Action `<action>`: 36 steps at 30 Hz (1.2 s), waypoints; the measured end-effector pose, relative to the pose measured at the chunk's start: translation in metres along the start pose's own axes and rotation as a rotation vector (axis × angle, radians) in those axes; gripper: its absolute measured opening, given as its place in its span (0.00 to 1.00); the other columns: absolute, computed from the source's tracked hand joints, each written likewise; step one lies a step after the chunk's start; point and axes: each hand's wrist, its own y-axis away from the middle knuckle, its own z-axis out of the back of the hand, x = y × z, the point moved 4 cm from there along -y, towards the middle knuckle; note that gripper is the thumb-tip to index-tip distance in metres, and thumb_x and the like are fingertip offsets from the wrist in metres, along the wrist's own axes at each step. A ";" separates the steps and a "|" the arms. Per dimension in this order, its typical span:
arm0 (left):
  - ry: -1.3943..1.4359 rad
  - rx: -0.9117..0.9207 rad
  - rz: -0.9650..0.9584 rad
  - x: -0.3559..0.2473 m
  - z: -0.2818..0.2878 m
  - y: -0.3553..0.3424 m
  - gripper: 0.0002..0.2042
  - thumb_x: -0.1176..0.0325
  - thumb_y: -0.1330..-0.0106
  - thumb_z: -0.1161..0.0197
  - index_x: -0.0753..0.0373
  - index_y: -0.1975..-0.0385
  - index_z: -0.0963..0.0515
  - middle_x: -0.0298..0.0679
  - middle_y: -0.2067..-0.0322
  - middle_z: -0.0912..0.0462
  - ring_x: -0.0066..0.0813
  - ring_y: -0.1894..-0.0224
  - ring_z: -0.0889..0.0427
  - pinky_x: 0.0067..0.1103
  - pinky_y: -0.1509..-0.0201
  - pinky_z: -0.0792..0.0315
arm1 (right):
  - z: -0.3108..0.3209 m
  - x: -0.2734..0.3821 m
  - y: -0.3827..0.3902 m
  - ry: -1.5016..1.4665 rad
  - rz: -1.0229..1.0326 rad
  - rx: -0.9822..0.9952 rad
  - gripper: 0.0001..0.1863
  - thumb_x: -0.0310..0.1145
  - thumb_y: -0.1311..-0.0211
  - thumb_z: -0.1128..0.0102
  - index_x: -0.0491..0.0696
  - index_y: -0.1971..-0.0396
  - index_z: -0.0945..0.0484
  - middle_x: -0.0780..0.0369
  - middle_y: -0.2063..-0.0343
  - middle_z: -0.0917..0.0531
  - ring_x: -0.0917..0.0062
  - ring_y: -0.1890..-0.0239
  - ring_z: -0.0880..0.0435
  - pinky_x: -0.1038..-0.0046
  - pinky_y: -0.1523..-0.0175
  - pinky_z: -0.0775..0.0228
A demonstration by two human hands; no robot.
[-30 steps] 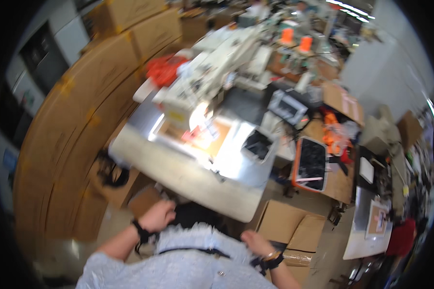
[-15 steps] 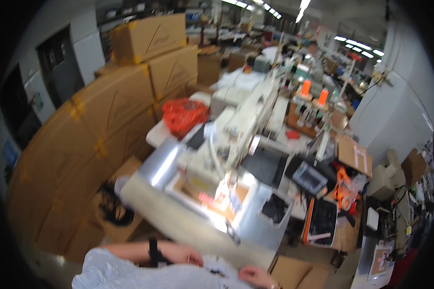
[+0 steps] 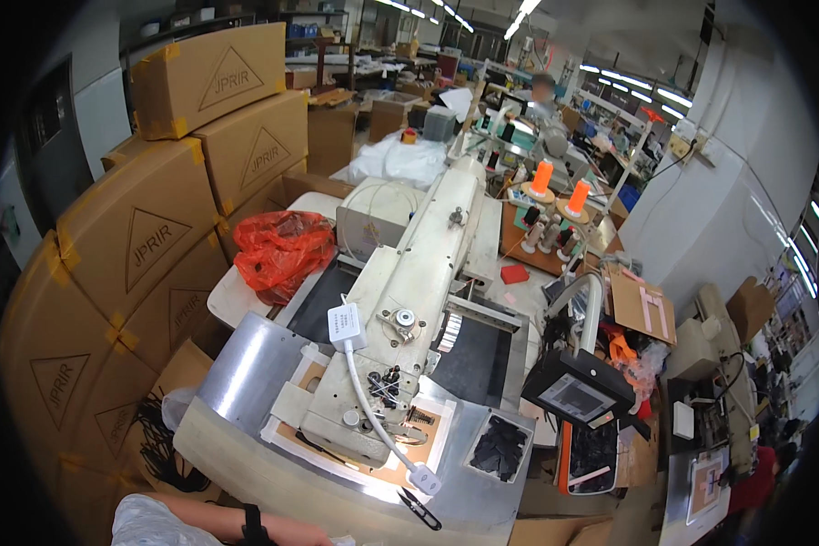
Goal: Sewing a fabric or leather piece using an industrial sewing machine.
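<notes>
The person's bare left hand (image 3: 293,531), below a black wristband (image 3: 253,525), is showing partly at seven o'clock; its fingers are being cut off by the lower edge, so its grip cannot be told. The right hand is lying outside the view, leaving unclear whether the hands are together or apart. A long cream-white metal sewing machine (image 3: 428,264) is standing at one o'clock from the left hand, its long axis running one to seven, its head facing seven. Small black thread snips (image 3: 419,510) are lying on the cream-edged worktable (image 3: 291,473) near three o'clock from that hand, their long axis slanting from between ten and eleven to between four and five. A squarish pale-rimmed tray (image 3: 472,461) is holding black pieces (image 3: 499,448) at two o'clock.
</notes>
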 end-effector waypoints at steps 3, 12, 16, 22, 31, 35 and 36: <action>0.181 -0.013 0.079 0.016 -0.019 -0.008 0.11 0.67 0.32 0.42 0.63 0.57 0.16 0.39 0.61 0.14 0.26 0.60 0.20 0.25 0.52 0.27 | -0.009 -0.026 -0.017 0.024 0.117 -0.009 0.16 0.38 0.34 0.43 0.43 0.55 0.20 0.56 0.63 0.14 0.73 0.60 0.18 0.69 0.53 0.27; -0.474 -0.057 -0.244 0.068 -0.020 0.008 0.12 0.67 0.31 0.44 0.65 0.55 0.19 0.48 0.57 0.18 0.42 0.53 0.21 0.31 0.47 0.28 | -0.056 -0.090 -0.068 0.218 0.321 -0.368 0.11 0.36 0.36 0.42 0.46 0.62 0.17 0.54 0.66 0.15 0.62 0.64 0.17 0.67 0.55 0.26; -0.484 -0.046 -0.252 0.077 -0.027 0.016 0.14 0.68 0.30 0.46 0.65 0.50 0.21 0.50 0.54 0.19 0.46 0.50 0.22 0.32 0.44 0.29 | -0.080 -0.110 -0.084 0.208 0.305 -0.537 0.10 0.36 0.37 0.40 0.45 0.66 0.17 0.52 0.68 0.16 0.57 0.66 0.18 0.66 0.58 0.26; -0.217 0.044 0.283 0.083 -0.017 0.055 0.19 0.67 0.32 0.43 0.63 0.42 0.27 0.52 0.39 0.29 0.48 0.36 0.31 0.33 0.32 0.38 | -0.091 -0.147 -0.095 -0.004 0.185 -0.587 0.12 0.36 0.39 0.37 0.42 0.65 0.17 0.54 0.71 0.15 0.69 0.69 0.16 0.68 0.62 0.26; -0.763 -0.457 -0.341 0.072 0.016 0.091 0.15 0.69 0.37 0.34 0.59 0.50 0.21 0.41 0.56 0.18 0.39 0.54 0.20 0.28 0.48 0.26 | -0.085 -0.339 -0.109 0.362 -0.501 -0.366 0.19 0.46 0.41 0.40 0.42 0.66 0.16 0.52 0.69 0.15 0.58 0.63 0.16 0.59 0.55 0.26; -0.954 -0.385 -0.465 0.067 0.016 0.083 0.15 0.69 0.40 0.32 0.58 0.53 0.20 0.40 0.55 0.19 0.39 0.52 0.21 0.29 0.47 0.26 | -0.134 -0.403 -0.091 -0.241 -0.577 -0.404 0.15 0.30 0.44 0.45 0.40 0.59 0.18 0.55 0.67 0.14 0.67 0.62 0.14 0.67 0.57 0.23; -1.008 -0.343 -0.485 0.066 0.016 0.079 0.15 0.69 0.41 0.32 0.58 0.54 0.20 0.40 0.55 0.19 0.40 0.52 0.21 0.30 0.47 0.26 | -0.142 -0.415 -0.082 -0.321 -0.566 -0.474 0.17 0.27 0.46 0.48 0.41 0.57 0.20 0.56 0.65 0.14 0.69 0.61 0.14 0.66 0.58 0.23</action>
